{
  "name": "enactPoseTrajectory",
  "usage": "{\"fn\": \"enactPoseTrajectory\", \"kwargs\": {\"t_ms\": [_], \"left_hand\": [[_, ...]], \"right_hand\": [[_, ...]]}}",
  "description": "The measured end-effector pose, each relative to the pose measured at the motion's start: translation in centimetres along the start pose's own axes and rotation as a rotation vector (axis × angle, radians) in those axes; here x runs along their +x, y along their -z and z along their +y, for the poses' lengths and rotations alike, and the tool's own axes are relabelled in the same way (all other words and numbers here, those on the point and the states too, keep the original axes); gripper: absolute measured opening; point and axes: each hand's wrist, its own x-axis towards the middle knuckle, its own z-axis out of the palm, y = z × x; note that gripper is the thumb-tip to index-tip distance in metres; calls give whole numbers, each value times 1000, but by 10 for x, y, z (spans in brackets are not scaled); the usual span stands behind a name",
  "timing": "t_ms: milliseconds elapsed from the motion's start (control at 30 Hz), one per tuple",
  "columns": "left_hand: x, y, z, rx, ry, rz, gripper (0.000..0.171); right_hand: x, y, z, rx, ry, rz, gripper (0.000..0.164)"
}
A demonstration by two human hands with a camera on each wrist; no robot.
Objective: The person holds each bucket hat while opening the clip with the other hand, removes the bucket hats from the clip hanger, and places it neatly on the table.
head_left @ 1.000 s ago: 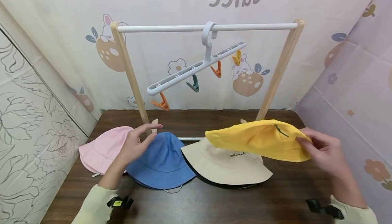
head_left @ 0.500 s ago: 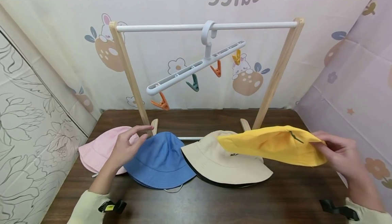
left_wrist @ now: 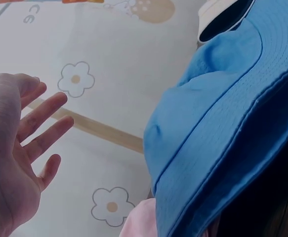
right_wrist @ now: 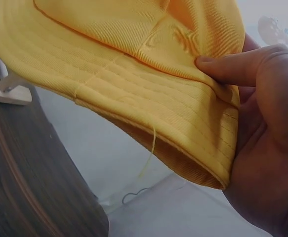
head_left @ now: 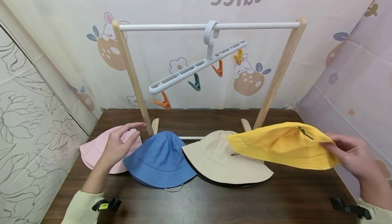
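My right hand pinches a yellow bucket hat by its right side, thumb on the outside of the cloth in the right wrist view. The hat's left end overlaps the beige bucket hat, which has dark lettering and a black underside. Over the pink hat my left hand hovers with fingers spread, holding nothing; the left wrist view shows it apart from the blue bucket hat. Pink, blue and beige hats lie in a row on the brown table.
A rack with wooden posts and a white top bar stands behind the hats. From the bar hangs a grey hanger with orange, green and yellow clips. Printed curtains enclose the table.
My right hand has moved right with the yellow hat, uncovering more of the beige one. My left hand has drawn back to the left, off the blue hat toward the pink one.
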Motion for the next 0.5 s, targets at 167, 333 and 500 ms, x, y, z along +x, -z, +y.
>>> {"fn": "enactPoseTrajectory", "kwargs": {"t_ms": [167,333,500], "left_hand": [[-1,4,-3,6,15,13,37],[-4,8,-5,18,33,22,36],[-6,10,-7,11,42,30,35]], "right_hand": [[0,5,-1,-93,-36,1,49],[-3,9,0,-132,-67,-38,50],[-6,11,5,-32,-87,-82,54]]}}
